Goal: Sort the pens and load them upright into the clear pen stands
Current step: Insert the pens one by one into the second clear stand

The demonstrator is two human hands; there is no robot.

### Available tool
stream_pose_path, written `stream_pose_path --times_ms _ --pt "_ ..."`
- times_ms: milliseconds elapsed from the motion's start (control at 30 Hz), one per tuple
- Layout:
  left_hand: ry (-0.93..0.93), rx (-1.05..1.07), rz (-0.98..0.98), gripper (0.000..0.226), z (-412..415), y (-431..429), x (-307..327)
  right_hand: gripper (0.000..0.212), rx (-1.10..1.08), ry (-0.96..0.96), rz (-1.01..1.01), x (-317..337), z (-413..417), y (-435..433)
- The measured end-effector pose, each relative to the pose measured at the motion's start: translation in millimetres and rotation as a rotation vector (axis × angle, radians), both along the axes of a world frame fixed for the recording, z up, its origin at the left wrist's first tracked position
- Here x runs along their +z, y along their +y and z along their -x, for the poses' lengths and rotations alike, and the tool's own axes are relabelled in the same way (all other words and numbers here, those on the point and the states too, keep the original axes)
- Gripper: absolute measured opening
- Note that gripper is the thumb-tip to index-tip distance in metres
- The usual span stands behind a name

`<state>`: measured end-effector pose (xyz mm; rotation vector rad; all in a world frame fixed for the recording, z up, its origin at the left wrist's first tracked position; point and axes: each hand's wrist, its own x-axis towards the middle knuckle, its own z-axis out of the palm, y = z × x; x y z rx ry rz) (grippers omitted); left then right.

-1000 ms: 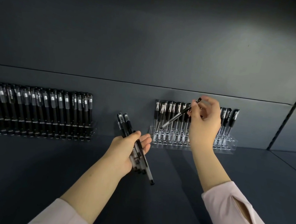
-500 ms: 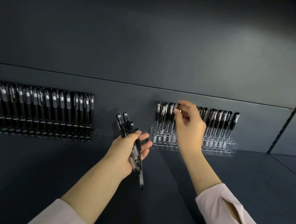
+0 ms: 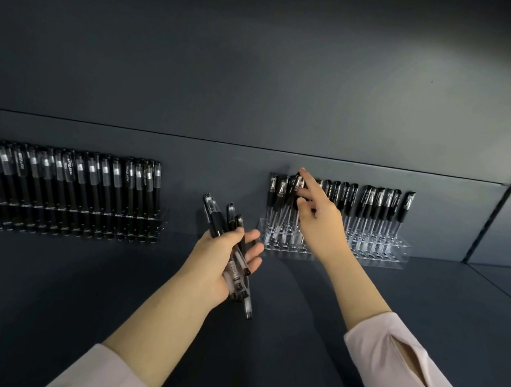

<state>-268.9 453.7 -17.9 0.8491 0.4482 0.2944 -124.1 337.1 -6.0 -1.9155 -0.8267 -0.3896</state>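
Head view: A person's right hand [image 3: 317, 222] reaches to the clear acrylic pen stand [image 3: 399, 251] at the far edge of the dark grey counter [image 3: 311, 341], right of centre. Its grip is narrow: forefinger and thumb pinch the cap of a black-capped, clear-barrelled pen [image 3: 294, 183] that leans slightly among its upright neighbours at the stand's left end. It appears to be in the course of being seated, though the slot itself is hidden.

The left hand [image 3: 218, 262] hovers over the middle of the counter, thumb and fingers wrapped loosely round a bundle of matching black-and-clear pens [image 3: 217, 217]. The bundle lies just left of the right hand and nearer the person, its long axes running near-to-far with caps pointing away. The right hand is nearer the stand, so the next pen likely crosses from left to right, then needs tipping upright.

A second stand packed with black pens [image 3: 69, 186] sits at the far left edge.
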Motion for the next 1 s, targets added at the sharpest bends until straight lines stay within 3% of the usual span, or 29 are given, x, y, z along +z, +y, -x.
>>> stream_pose_path --times_ms 333,467,700,900,1000 --pt "-0.003 -0.008 -0.048 0.014 3 -2 2 0.069 0.108 -0.006 0.231 -9 4 5" --pt "-0.011 -0.015 -0.033 0.020 3 -2 2 0.068 0.109 0.025 0.186 -8 7 6" --pt "-0.017 -0.016 0.013 0.013 1 -1 3 0.068 0.093 0.072 0.083 -8 5 0" --pt "-0.048 -0.037 -0.095 0.014 4 -1 1 0.044 0.039 0.051 -0.109 2 10 -4" --pt "-0.066 -0.064 -0.150 0.011 5 -3 1 0.023 0.177 0.126 -0.070 11 21 -3"
